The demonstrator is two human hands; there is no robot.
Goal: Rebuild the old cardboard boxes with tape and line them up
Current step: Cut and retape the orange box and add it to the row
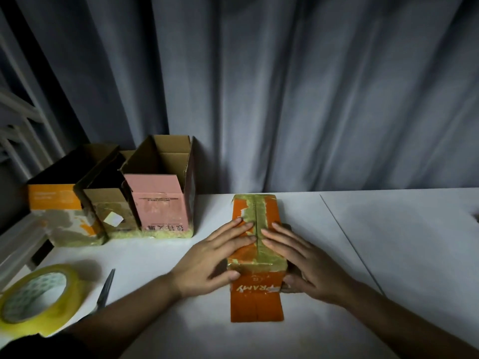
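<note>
- My left hand (215, 252) lies flat and open on the upturned face of the orange box (256, 255), fingers spread and pointing at the centre seam, thumb hooked over the near edge.
- My right hand (303, 260) mirrors it on the other side of the seam, palm down and fingers stretched out, with the thumb low against the box's right side; neither hand grips anything, both just press.
- Between my fingertips runs a strip of old yellowish tape (258, 216) along the join of the two flaps, torn and ragged at its edges.
- The orange box sits in the middle of the white table (388, 242), its near flaps lying open flat toward me.
- To the left, against the grey curtain (285, 86), three boxes stand upright with open tops, touching side by side: a pink box (160, 203), a brown box (111, 208) and an orange-and-white box (57, 203).
- Near the left front edge lies a roll of yellow tape (36, 299), with scissors (105, 291) just beside it, partly hidden under my left forearm.
</note>
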